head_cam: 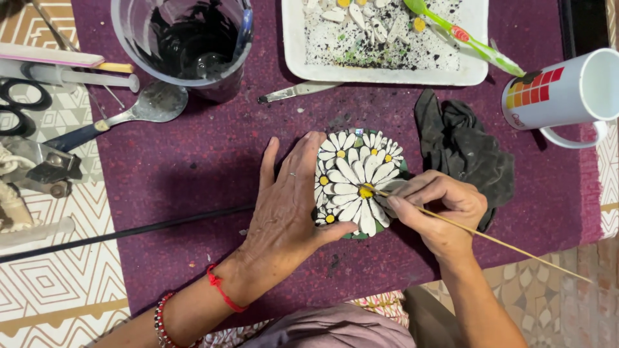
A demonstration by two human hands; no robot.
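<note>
A person's left hand (287,203) lies flat and open-fingered on a purple cloth (193,167), its palm edge touching the left rim of a round daisy mosaic (358,183). The mosaic sits between both hands. The right hand (438,209), just right of it, pinches a thin wooden stick (490,237), tip on the yellow flower centre. Beyond the right hand lie a dark rag (461,151) and a white mug (567,96).

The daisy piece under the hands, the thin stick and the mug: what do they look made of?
The round daisy mosaic looks like glossy white and yellow ceramic or glass bits with dark joints between them. The thin stick in the right hand looks like bare wood or bamboo, pale tan and matt. The white mug appears to be glazed ceramic, smooth with a faint sheen.
</note>
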